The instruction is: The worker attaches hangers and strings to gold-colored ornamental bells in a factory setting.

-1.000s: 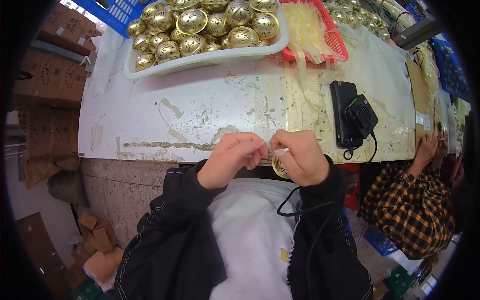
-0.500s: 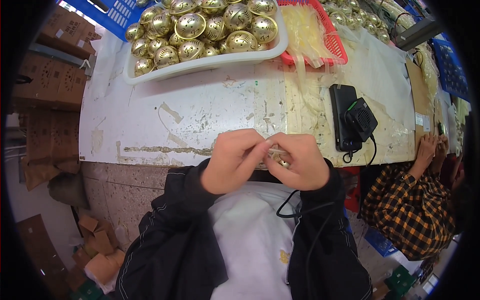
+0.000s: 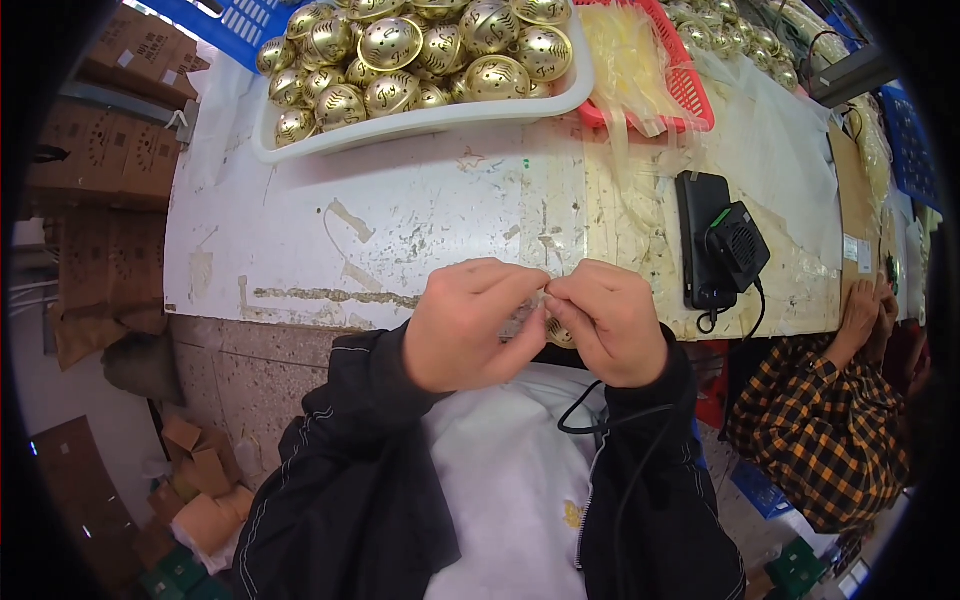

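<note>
My left hand [image 3: 468,325] and my right hand [image 3: 608,320] meet fingertip to fingertip at the near edge of a worn white worktable [image 3: 400,220]. Between them I pinch a small gold bell [image 3: 556,330], mostly hidden behind my right fingers, only a sliver of gold showing. Both hands are closed around it. Black jacket sleeves cover my forearms.
A white tray [image 3: 420,120] heaped with several gold bells stands at the table's far side. A red basket [image 3: 690,90] of pale plastic strips is to its right. A black device with a cable [image 3: 722,250] lies at right. A person in a plaid sleeve [image 3: 810,430] works at right. Cardboard boxes [image 3: 120,150] stack at left.
My hands have drawn closer together and the gold bell, seen beside my right fingers a second ago, is now almost covered by them.
</note>
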`<state>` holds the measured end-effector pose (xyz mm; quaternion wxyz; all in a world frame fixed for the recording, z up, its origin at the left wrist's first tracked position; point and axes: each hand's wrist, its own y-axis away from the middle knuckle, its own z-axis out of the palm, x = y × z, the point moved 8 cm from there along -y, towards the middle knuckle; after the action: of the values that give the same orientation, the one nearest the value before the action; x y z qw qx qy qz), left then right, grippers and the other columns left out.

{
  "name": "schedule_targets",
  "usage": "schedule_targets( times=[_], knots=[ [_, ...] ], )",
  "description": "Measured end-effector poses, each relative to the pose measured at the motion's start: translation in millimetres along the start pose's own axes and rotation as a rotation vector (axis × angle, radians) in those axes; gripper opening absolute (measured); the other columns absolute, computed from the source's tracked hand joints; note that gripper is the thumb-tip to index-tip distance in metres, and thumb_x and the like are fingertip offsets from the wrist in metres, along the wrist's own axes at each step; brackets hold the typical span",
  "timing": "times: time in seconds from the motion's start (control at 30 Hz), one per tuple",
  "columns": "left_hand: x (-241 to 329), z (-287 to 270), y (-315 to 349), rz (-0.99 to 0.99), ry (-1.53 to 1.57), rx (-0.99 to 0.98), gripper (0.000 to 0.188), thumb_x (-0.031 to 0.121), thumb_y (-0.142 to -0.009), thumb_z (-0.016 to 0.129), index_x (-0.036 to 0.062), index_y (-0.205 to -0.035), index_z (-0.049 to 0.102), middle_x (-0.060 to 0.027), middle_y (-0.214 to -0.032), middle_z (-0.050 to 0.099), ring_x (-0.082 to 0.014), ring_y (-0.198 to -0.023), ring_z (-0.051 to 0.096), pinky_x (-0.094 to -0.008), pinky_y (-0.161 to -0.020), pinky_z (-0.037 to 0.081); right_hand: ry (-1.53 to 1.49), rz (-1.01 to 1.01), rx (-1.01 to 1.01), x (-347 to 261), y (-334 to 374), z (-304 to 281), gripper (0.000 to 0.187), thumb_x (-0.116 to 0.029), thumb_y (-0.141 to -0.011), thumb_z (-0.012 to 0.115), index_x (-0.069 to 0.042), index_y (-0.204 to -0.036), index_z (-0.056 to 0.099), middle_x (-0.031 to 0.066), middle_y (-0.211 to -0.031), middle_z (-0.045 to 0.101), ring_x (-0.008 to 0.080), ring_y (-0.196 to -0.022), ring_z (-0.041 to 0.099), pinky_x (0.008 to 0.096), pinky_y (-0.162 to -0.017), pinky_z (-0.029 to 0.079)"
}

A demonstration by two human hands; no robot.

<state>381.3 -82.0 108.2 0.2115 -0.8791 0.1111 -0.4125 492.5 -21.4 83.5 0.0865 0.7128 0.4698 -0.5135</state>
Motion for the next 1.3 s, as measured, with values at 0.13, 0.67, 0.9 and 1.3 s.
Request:
schedule_targets(
  times=[0.13, 0.67, 0.9, 1.3],
  knots=[
    [3, 1, -1, 0.110, -0.088, -0.035, 0.025, -0.006, -0.066, 0.068, -0.0019, -0.091, 0.067, -0.0109, -0.070, 0.063, -0.0255, -0.057, 0.062, -0.0320, -0.051, 0.049, -0.006, 0.010, -0.036, -1, 1, 1, 0.007, 0.003, -0.082, 0.067, 0.003, -0.088, 0.065, 0.0131, -0.071, 0.058, 0.0287, -0.064, 0.058, 0.0359, -0.059, 0.045],
    [7, 4, -4, 0.221, -0.135, -0.037, 0.020, -0.002, -0.061, 0.068, 0.0018, -0.080, 0.063, -0.0051, -0.061, 0.055, -0.0217, -0.050, 0.057, -0.0318, -0.046, 0.047, -0.018, 0.025, -0.034, 0, 4, -2, 0.006, 0.002, -0.082, 0.068, 0.002, -0.087, 0.066, 0.0120, -0.068, 0.056, 0.0274, -0.061, 0.056, 0.0351, -0.056, 0.043],
    [6, 0, -4, 0.227, -0.195, 0.008, 0.018, 0.003, -0.058, 0.068, 0.0051, -0.074, 0.060, -0.0027, -0.058, 0.050, -0.0211, -0.049, 0.055, -0.0338, -0.044, 0.046, -0.019, 0.016, -0.019, -2, 4, -4, 0.006, 0.002, -0.080, 0.069, 0.001, -0.085, 0.066, 0.0114, -0.066, 0.056, 0.0269, -0.060, 0.054, 0.0354, -0.055, 0.042],
    [2, -8, -2, 0.198, -0.158, 0.027, 0.021, -0.001, -0.056, 0.067, 0.0019, -0.077, 0.065, -0.0060, -0.061, 0.059, -0.0207, -0.049, 0.059, -0.0301, -0.044, 0.047, 0.011, -0.035, -0.023, -10, 3, -8, 0.009, 0.002, -0.078, 0.071, 0.001, -0.086, 0.067, 0.0095, -0.063, 0.052, 0.0259, -0.058, 0.050, 0.0356, -0.053, 0.039]
  ],
)
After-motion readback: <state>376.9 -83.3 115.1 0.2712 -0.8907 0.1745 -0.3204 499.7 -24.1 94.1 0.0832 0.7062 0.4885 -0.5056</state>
